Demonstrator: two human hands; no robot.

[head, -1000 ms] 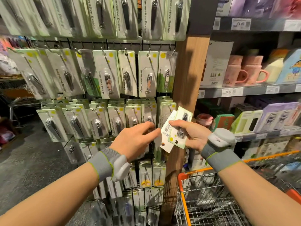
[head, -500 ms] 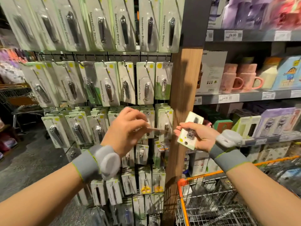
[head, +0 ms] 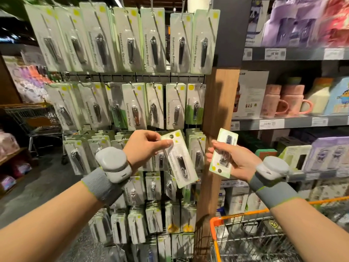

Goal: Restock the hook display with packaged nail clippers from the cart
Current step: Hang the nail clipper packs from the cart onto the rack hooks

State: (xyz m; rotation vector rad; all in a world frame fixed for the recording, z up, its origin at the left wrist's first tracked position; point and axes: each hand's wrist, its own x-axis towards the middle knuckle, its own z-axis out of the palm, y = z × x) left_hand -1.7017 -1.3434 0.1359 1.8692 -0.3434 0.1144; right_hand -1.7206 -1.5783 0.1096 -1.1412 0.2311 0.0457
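My left hand [head: 143,146] pinches the top corner of a packaged nail clipper [head: 179,159], which hangs tilted in front of the hook display [head: 136,106]. Its hang hole is free, near my fingertips. My right hand [head: 236,161] holds a second nail clipper pack [head: 223,154] upside down, beside the wooden post [head: 217,103]. The display's rows of hooks carry several white and green clipper packs. The orange wire cart [head: 245,241] stands at the lower right, under my right forearm.
Grey shelves at the right hold pink mugs [head: 283,103], boxed goods and price tags. A second wire cart [head: 32,120] stands at the far left on the dark floor. Low wooden shelving [head: 11,167] sits at the left edge.
My left hand took one pack from the pair in my right hand and carried it left toward the hooks, turning it face-on. The view tilted upward.
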